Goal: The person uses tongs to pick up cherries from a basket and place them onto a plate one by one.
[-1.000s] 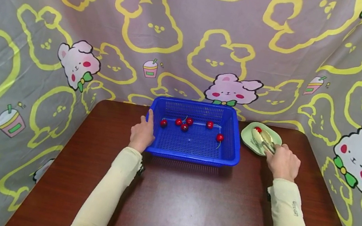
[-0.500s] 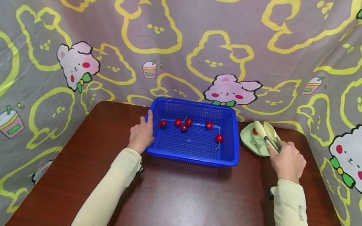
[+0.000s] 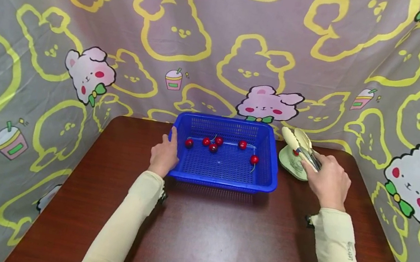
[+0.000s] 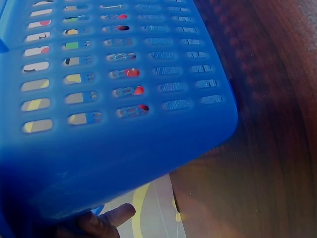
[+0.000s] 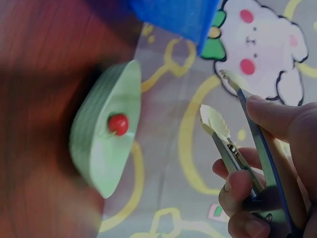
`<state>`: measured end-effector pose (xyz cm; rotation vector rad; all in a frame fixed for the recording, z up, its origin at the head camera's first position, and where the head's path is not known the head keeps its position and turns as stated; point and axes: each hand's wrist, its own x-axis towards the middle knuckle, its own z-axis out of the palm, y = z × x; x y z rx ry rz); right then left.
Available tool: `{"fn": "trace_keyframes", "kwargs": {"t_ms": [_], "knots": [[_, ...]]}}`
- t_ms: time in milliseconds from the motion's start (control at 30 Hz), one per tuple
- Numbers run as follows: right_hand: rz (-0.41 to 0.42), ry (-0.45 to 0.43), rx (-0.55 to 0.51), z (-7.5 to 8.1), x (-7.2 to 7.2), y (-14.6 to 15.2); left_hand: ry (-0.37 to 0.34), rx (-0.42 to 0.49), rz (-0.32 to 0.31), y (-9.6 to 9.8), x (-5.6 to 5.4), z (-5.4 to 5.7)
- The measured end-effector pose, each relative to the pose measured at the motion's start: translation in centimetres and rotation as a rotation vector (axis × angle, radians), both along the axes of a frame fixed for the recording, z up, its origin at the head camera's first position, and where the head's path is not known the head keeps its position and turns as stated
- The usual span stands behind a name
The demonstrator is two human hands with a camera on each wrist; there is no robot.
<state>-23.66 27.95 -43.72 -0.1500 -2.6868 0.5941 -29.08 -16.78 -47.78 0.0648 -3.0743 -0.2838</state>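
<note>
My left hand [image 3: 163, 156] holds the left rim of a blue plastic basket [image 3: 222, 182], its index finger lying along the edge. In the left wrist view, fingertips [image 4: 119, 214] show beyond the basket's slotted wall. Several red cherries [image 3: 213, 148] with stems lie on the basket floor. My right hand [image 3: 328, 179] grips metal tongs [image 5: 265, 153] with cream scalloped tips. The tong tips stand apart with nothing between them, raised over a pale green dish [image 5: 94, 124]. One cherry [image 5: 118, 124] sits in that dish; in the head view the tongs partly cover it.
A brown wooden table [image 3: 209, 236] carries the basket at its back middle and the dish to the basket's right. Grey cloth [image 3: 210, 25] with yellow cartoon outlines hangs behind and on both sides.
The tongs lift away from the cherry in the dish, first drawing back to the right, then swinging up and left above the dish. The left hand and basket stay put.
</note>
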Motion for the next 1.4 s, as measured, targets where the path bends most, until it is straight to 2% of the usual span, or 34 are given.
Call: {"fn": "trace_keyframes", "kwargs": {"t_ms": [333,533,967,1400], "knots": [[0.08,0.048,0.025,1.2,0.1,-3.4,0.004,0.008,-0.003,0.1,0.1,0.2],[0.12,0.015,0.032,1.4,-0.5,-5.6,0.01,0.009,0.002,0.1,0.2,0.3],[0.187,-0.036,0.101,0.5,-2.2,-9.1,0.007,0.009,0.003,0.1,0.1,0.2],[0.221,-0.075,0.239,-0.4,-3.8,-11.0,0.013,-0.006,0.003,0.1,0.0,0.1]]}}
